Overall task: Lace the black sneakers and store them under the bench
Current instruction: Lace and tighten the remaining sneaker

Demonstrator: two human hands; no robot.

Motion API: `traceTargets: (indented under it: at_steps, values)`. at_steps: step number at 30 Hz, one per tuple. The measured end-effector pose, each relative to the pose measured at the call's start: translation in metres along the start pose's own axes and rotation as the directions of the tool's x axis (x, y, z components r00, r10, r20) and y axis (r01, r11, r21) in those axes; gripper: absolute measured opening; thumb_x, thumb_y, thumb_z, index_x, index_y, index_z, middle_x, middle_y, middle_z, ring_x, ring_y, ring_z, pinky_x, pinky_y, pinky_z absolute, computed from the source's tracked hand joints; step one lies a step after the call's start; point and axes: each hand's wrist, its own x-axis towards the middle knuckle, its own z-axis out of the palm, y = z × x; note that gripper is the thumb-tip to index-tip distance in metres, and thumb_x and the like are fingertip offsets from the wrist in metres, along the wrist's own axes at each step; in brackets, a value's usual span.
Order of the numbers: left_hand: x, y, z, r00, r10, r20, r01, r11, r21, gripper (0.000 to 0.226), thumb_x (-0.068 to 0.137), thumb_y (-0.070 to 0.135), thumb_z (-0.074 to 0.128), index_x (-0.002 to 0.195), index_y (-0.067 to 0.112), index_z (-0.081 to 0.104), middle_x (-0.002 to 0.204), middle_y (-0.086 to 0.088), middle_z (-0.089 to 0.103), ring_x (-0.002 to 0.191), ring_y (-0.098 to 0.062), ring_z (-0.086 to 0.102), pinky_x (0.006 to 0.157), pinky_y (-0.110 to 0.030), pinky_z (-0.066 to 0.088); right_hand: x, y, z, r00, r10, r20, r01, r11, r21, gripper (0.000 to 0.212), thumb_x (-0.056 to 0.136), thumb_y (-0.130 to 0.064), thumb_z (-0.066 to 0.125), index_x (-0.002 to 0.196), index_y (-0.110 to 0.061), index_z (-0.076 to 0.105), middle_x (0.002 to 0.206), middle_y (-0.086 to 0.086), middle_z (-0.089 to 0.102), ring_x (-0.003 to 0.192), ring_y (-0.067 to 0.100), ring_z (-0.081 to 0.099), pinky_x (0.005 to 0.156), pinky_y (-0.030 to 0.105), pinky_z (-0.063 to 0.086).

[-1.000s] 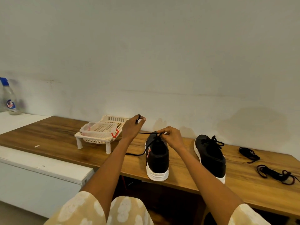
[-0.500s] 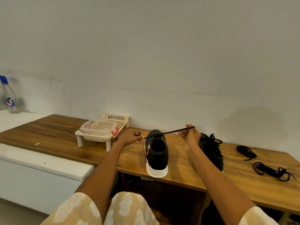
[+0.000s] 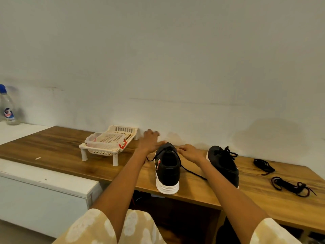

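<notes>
Two black sneakers stand on the bench [image 3: 52, 147], heels toward the person. The near sneaker [image 3: 168, 170] sits at the front edge, its lace [image 3: 190, 170] threaded at the top but loose, one end trailing left beside the shoe and the other running right across the wood. The far sneaker [image 3: 224, 163] just to its right looks already laced and knotted.

Left hand [image 3: 149, 141] is blurred, fingers spread and released beside the toe of the near sneaker, holding nothing that I can see. Right hand [image 3: 190, 152] rests at the shoe's right side near the eyelets; whether its fingers pinch the lace I cannot tell.

Judging by this, the step is tightening and tying the near sneaker. It would go best if each hand takes one free end close to the eyelets, evens the two lengths, and pulls outward steadily while the shoe is kept from sliding off the edge.

Further right lie two spare laces [image 3: 263, 166] and [image 3: 290, 186]. To the left stands a cream rack [image 3: 109, 147], and a bottle [image 3: 8, 106] on a white counter [image 3: 44, 180] beyond.
</notes>
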Motion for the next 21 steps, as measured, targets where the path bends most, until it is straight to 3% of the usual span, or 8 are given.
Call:
traceTargets:
  at_steps: [2,4,8,11,16,21]
  values:
    - [0.004,0.005,-0.004,0.956,0.222,0.194,-0.176,0.957,-0.230,0.047,0.092,0.047,0.052,0.131,0.021,0.054,0.129,-0.010,0.049,0.124,-0.025,0.043,0.101,-0.039,0.036,-0.001,-0.009,0.002,0.998,-0.047,0.041,0.046,0.998,0.037,0.018,0.097,-0.030,0.051,0.090,-0.023,0.066,0.070,-0.012,0.055,0.066,0.004,0.049,0.061,0.018,0.036]
    - [0.005,0.007,-0.002,0.920,0.315,0.233,-0.245,0.927,-0.284,0.030,0.091,0.030,0.060,0.118,0.018,0.066,0.118,-0.008,0.058,0.112,-0.020,0.050,0.093,-0.032,0.039,0.004,-0.008,0.004,0.998,-0.060,-0.036,0.062,0.997,0.041,0.017,0.092,-0.031,0.059,0.089,-0.020,0.071,0.062,-0.014,0.050,0.059,0.001,0.044,0.055,0.017,0.031]
    - [0.005,0.009,0.005,0.954,0.293,0.064,-0.255,0.905,-0.341,0.015,0.082,0.024,0.071,0.091,0.012,0.073,0.095,-0.004,0.069,0.093,-0.017,0.061,0.082,-0.029,0.047,0.008,-0.004,0.004,0.990,-0.074,-0.117,0.067,0.996,-0.066,0.023,0.092,-0.031,0.059,0.097,-0.013,0.073,0.077,-0.004,0.058,0.071,0.011,0.050,0.056,0.020,0.032]
    - [0.006,0.009,0.009,0.957,0.267,0.113,-0.210,0.907,-0.365,0.016,0.085,0.029,0.068,0.080,0.014,0.065,0.082,0.003,0.062,0.082,-0.013,0.056,0.073,-0.025,0.044,0.009,-0.005,0.009,0.986,-0.055,-0.160,0.039,0.994,-0.099,0.023,0.095,-0.031,0.053,0.097,-0.015,0.070,0.091,0.001,0.064,0.081,0.015,0.054,0.065,0.026,0.037]
    - [-0.001,0.008,0.003,0.943,0.278,0.181,-0.133,0.817,-0.562,0.021,0.090,0.025,0.062,0.093,0.005,0.069,0.063,0.007,0.051,0.053,0.001,0.047,0.052,-0.010,0.034,0.013,-0.002,0.020,0.966,-0.041,-0.256,0.032,0.999,-0.042,0.018,0.095,-0.029,0.051,0.097,-0.016,0.064,0.096,0.006,0.071,0.087,0.021,0.066,0.078,0.036,0.053]
    - [-0.004,-0.003,0.000,0.889,0.228,0.398,0.138,0.695,-0.705,0.024,0.099,0.019,0.046,0.115,0.013,0.064,0.054,0.006,0.035,0.046,-0.005,0.026,0.043,-0.016,0.020,0.015,-0.002,0.020,0.954,-0.059,-0.294,0.041,0.997,-0.068,0.018,0.095,-0.030,0.052,0.095,-0.016,0.063,0.092,0.005,0.071,0.085,0.021,0.065,0.076,0.035,0.052]
